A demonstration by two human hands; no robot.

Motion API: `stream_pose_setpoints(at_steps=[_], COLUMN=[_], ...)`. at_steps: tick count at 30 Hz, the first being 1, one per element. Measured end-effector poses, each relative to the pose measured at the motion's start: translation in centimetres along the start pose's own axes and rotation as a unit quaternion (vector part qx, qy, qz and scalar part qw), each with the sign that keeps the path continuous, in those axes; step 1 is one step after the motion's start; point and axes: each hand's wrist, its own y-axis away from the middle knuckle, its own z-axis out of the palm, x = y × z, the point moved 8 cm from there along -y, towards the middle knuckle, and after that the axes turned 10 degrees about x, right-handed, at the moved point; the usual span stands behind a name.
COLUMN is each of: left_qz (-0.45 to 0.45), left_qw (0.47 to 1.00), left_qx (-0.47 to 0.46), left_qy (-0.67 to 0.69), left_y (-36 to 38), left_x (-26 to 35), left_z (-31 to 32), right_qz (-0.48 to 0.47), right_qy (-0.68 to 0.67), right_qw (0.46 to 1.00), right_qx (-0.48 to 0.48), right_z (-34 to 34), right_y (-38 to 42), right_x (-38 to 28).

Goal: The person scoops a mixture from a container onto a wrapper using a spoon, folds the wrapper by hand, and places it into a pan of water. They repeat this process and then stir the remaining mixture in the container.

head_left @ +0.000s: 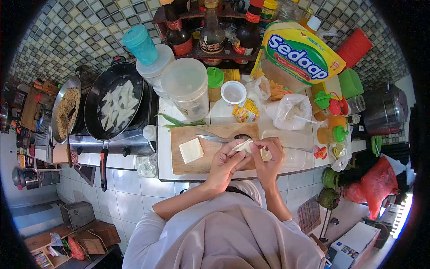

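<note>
Over the wooden cutting board (179, 169), my left hand (222, 164) holds a small, pale, folded dough wrapper (242, 146) between thumb and fingers. The fingers of my right hand (270, 160) pinch its right end. A stack of square wrappers (191, 151) lies on the left half of the board. Behind my left hand rests a knife (211, 137), its handle side hidden by my fingers. A dark spoon (242, 136) shows just beyond my fingertips. Another pale piece (266, 155) is partly covered by my right hand.
At left, a black frying pan (113, 130) with white strips in it sits on the stove (127, 146), beside a wok (75, 83) of brown crumbly food. Behind the board stand a clear tub (186, 85) and a white cup (233, 92). A plastic bag (291, 110) lies right.
</note>
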Motion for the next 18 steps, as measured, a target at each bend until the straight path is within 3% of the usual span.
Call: stream_pose_setpoints(at_steps=[13,15,18], left_qz=[0.004,0.068,0.083], left_qw=[0.998,0.995,0.993], left_qx=[0.038,0.028,0.028], left_qy=[-0.043,-0.066,-0.077], left_y=[-0.3,-0.5,-0.5], left_x=[-0.1,0.5,0.9], left_z=[-0.9,-0.8,-1.0], right_qz=[0.065,0.088,0.083], right_qy=[-0.077,-0.090,-0.089], right_qw=[0.994,0.989,0.988], right_qx=[-0.040,-0.078,-0.090], right_z=[1.0,1.6,1.6], right_y=[-0.2,-0.1,-0.1], right_x=[0.6,0.9,1.2])
